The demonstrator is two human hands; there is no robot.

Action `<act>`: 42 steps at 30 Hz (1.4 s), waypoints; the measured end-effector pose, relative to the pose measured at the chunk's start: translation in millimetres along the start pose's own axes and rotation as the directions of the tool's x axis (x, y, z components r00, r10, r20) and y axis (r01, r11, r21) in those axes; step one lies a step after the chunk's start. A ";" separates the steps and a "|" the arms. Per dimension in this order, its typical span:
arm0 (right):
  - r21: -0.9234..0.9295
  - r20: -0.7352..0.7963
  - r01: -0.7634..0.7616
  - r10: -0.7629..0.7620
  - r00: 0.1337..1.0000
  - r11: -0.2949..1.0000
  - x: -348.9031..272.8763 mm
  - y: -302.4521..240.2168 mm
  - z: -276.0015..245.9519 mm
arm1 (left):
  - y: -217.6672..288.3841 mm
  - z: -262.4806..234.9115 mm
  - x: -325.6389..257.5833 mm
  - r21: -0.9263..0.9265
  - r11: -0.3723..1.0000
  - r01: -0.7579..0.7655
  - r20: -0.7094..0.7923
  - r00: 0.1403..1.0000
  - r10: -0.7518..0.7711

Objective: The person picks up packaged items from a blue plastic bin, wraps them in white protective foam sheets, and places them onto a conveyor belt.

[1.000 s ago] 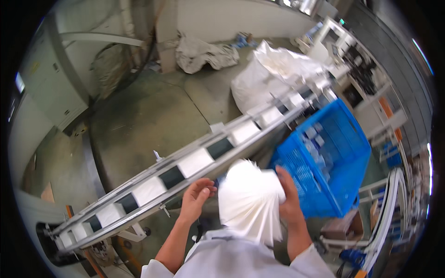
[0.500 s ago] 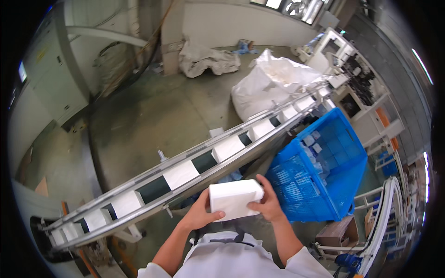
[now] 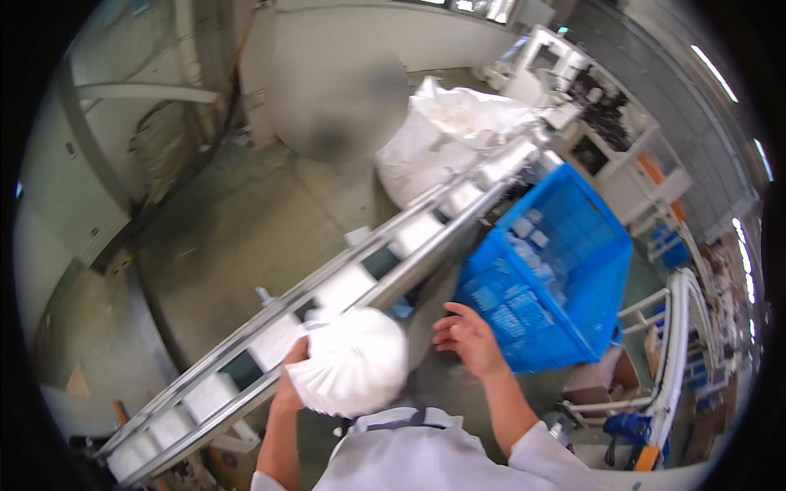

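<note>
My left hand (image 3: pixel 291 385) grips a fanned-out stack of white paper sheets (image 3: pixel 352 360) right beside the near rail of a long conveyor (image 3: pixel 327 286) that carries white stacks in black pockets. The stack hides most of that hand's fingers. My right hand (image 3: pixel 467 340) is free, its fingers spread, hovering between the stack and the near corner of a blue plastic crate (image 3: pixel 557 278). The crate holds several small white packs.
A big white sack (image 3: pixel 446 135) lies beyond the conveyor's far end. White machine cabinets (image 3: pixel 606 139) stand at the back right. A curved white rail (image 3: pixel 679 344) and a cardboard box (image 3: pixel 598 380) sit to the right of the crate. Grey concrete floor lies left of the conveyor.
Both hands held the stack squared up as a block; now my right hand has let go and moved right, and the stack fans out in my left hand, lower and nearer the conveyor.
</note>
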State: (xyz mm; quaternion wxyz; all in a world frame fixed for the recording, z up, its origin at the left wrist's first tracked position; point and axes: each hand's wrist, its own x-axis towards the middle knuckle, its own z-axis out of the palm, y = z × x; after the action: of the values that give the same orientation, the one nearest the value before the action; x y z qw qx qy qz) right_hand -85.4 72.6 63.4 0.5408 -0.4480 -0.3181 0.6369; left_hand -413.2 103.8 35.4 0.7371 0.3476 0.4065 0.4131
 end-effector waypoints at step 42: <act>-0.403 0.550 -0.123 0.347 0.760 0.907 116.9 74.2 87.2 | -18.9 -300.3 -81.4 0.629 0.574 0.524 -0.428 0.850 -0.307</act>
State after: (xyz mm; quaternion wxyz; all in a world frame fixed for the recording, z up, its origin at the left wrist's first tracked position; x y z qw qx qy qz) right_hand -196.7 177.6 5.4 0.2368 -0.3423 -0.5213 0.7450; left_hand -699.9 76.4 -83.7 0.5510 0.4434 0.7031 0.0741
